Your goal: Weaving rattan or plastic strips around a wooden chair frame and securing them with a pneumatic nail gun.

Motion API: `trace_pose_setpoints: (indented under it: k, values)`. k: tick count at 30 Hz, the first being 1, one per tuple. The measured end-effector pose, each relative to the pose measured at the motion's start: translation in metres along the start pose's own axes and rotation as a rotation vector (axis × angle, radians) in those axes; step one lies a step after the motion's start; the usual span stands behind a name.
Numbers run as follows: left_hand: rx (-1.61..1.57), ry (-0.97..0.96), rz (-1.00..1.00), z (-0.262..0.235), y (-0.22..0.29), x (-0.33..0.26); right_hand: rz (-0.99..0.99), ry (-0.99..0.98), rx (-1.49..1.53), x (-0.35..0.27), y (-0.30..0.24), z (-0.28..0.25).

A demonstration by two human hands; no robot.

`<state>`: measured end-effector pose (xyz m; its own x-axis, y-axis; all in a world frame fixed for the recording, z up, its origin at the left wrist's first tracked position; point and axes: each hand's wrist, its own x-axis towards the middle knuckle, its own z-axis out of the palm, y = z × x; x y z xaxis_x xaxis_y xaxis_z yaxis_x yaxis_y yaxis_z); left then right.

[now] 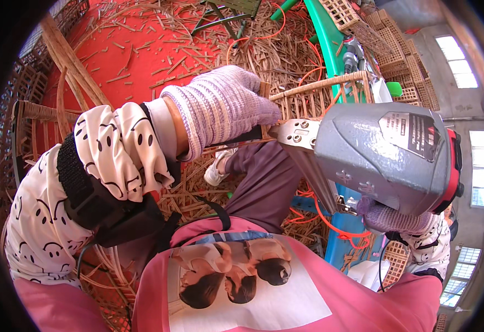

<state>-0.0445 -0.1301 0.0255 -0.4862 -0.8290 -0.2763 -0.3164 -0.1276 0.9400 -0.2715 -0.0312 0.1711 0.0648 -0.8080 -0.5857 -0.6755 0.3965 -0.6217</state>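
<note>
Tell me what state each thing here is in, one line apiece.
Left hand: gloved, closed on the frame's end.
Right hand: gloved, on the grey tool, partly hidden.
Grey tool: held, nose close to left hand.
Frame: held at one end.
Hose: looped.
Scraps: scattered, heaped in places.

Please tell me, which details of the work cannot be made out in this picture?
In the head view:
Right hand: fingers mostly hidden behind the grey power tool.
Left hand: its exact grip, hidden by its own back.
Contact between tool and slatted frame: covered by metal nose and left hand.
</note>
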Motion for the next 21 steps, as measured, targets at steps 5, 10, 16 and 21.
trace_pose_setpoints:
  k: [5,10,16,21]
  values:
    - [0.053,0.027,0.020,0.002,-0.002,-0.002,0.021,-0.023,-0.052,0.004,-0.008,0.004]
    - [0.270,-0.009,0.234,-0.002,-0.003,-0.003,0.032,-0.059,-0.095,0.005,-0.013,-0.003]
    - [0.052,-0.015,0.026,-0.008,0.002,0.003,-0.028,-0.049,-0.050,0.006,-0.007,-0.006]
    - [0.130,0.021,0.203,-0.019,-0.001,0.006,-0.246,0.260,0.376,-0.007,0.035,-0.002]
